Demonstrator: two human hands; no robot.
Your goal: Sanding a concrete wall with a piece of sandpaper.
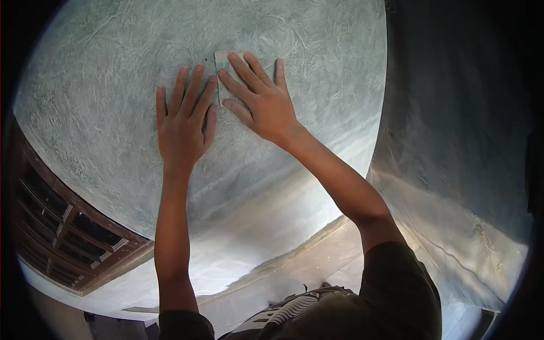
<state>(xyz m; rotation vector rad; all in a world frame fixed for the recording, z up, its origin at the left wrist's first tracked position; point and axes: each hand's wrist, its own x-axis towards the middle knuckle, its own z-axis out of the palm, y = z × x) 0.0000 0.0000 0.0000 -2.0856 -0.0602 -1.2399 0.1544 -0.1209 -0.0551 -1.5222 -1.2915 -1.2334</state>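
Observation:
My left hand (pixel 184 122) lies flat on the grey-green plastered wall (pixel 124 68), its fingers apart and nothing under them that shows. Just right of it, my right hand (pixel 263 105) is spread out over a small pale rectangular sheet (pixel 221 59), which looks like sandpaper with its printed backing outward. Several of the right fingers press the sheet against the wall; its left edge and upper left corner show, while the hand covers much of the rest. The right thumb points toward the left hand. Both hands have dusty-looking fingertips.
A brown wooden window frame with slats (pixel 62 226) is set into the wall at the lower left. To the right, a dark grey surface (pixel 453 113) meets the wall at a corner. Pale floor (pixel 317 255) runs along the wall's foot, below my arms.

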